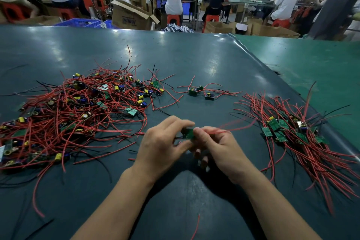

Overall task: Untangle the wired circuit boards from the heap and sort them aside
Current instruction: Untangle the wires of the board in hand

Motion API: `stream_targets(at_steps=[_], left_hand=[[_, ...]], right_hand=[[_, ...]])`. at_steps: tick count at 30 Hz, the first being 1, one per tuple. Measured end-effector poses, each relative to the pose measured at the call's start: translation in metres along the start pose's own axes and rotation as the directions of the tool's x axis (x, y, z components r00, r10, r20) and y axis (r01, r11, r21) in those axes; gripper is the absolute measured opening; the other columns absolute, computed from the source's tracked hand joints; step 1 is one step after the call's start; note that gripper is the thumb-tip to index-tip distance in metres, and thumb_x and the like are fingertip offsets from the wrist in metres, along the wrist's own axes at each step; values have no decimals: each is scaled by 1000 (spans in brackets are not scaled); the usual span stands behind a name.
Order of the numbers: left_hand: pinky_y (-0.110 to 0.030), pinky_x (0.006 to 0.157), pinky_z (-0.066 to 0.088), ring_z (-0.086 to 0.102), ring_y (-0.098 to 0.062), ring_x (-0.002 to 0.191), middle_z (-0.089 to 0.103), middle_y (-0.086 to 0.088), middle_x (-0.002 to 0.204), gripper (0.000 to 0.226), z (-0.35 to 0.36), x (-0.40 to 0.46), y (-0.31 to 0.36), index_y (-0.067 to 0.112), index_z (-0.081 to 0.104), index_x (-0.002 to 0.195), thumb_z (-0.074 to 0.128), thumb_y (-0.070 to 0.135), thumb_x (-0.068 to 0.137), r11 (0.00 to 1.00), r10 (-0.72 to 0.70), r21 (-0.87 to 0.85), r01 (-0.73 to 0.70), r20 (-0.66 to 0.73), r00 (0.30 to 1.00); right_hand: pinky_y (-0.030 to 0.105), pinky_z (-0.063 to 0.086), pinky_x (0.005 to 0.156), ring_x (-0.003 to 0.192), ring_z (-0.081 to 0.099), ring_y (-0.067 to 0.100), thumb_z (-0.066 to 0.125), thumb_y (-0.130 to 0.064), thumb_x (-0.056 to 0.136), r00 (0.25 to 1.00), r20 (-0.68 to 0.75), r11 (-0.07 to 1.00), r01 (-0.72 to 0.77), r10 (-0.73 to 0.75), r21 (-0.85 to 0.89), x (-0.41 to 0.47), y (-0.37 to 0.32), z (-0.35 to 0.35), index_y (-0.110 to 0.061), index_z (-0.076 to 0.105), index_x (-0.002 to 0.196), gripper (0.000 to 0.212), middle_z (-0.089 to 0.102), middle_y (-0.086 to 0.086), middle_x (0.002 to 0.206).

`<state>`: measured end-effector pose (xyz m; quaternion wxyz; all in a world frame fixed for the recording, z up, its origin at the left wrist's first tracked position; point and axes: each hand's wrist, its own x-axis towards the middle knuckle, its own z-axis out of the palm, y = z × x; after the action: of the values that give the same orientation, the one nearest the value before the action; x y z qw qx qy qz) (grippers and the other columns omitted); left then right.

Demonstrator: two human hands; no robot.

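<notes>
You pinch one green circuit board (188,133) between the fingers of your left hand (165,143) and right hand (218,147). The tangled heap (74,107) lies left of your fingers, the sorted pile (296,134) right, on the desk (194,56).

We see only our own two forearms and hands, the left hand (162,142) and the right hand (218,149), both bare from the lower edge of the view up to the fingertips. No sleeve, glove, watch or ring shows on either one. The fingernails that we can make out on the right hand are short and unpainted.
</notes>
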<state>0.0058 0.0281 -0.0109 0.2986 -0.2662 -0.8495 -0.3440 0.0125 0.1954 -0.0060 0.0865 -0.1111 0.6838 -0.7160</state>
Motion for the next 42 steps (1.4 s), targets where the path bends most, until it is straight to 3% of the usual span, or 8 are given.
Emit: stream_targets(at_steps=[4,7,13,16,20,27,38,42], left_hand=[[-31,76,53,66,-16,82,72,-4,94,42,-4,1,-2,5,71,110,78,22,72,999,-8,-48,11,53,999],[-32,68,54,65,-13,73,73,2,86,26,-11,2,-7,11,76,99,73,30,81,999,-49,-12,49,-13,999],[-42,68,52,65,-28,75,71,-2,78,16,-21,2,-26,9,75,90,65,21,91,952,-234,130,277,-273,933],[-39,72,48,62,-31,81,71,-5,83,12,-22,1,-32,10,74,90,67,19,92,890,-330,191,413,-353,876],[-45,89,39,50,-35,108,66,-10,109,24,-19,-3,-41,17,71,105,66,35,90,696,-553,351,626,-294,780],[-45,102,30,39,-35,125,54,-12,134,40,-28,-8,-55,17,61,126,54,40,94,438,-726,537,721,-261,636],[-43,89,39,57,-34,101,68,-2,94,28,-37,-4,-66,23,69,98,54,46,93,527,-707,462,713,-226,669],[-36,71,38,54,-31,83,63,-6,85,41,-39,1,-70,21,64,96,44,56,96,529,-723,203,824,-402,562]], right_hand=[[20,39,35,37,48,15,60,-32,90,997,-46,991,52,-58,-123,-1,0,1,-13,65,74,25,60,0,55],[18,36,36,35,45,11,62,-20,95,953,-267,987,112,-140,-118,3,1,-2,-11,65,65,31,57,1,49],[16,34,35,36,48,8,64,-29,94,669,-720,961,277,-184,12,10,-5,-20,-17,69,59,38,60,-1,48],[16,31,35,35,48,7,61,-46,92,508,-861,896,398,-34,199,8,-14,-35,-16,64,73,36,62,-4,51],[16,40,39,41,55,5,61,-52,89,586,-766,829,268,265,492,9,-10,-44,-6,62,99,47,69,0,66],[17,34,35,36,45,9,60,-41,94,733,-675,955,138,80,263,14,-2,-27,-12,69,80,33,59,-3,53],[19,32,35,38,45,11,60,-45,94,780,-623,968,111,55,225,13,0,-25,-13,70,75,38,59,0,55],[19,33,35,39,45,11,59,-44,94,797,-602,974,94,51,207,11,-2,-22,-13,71,75,38,59,1,55]])
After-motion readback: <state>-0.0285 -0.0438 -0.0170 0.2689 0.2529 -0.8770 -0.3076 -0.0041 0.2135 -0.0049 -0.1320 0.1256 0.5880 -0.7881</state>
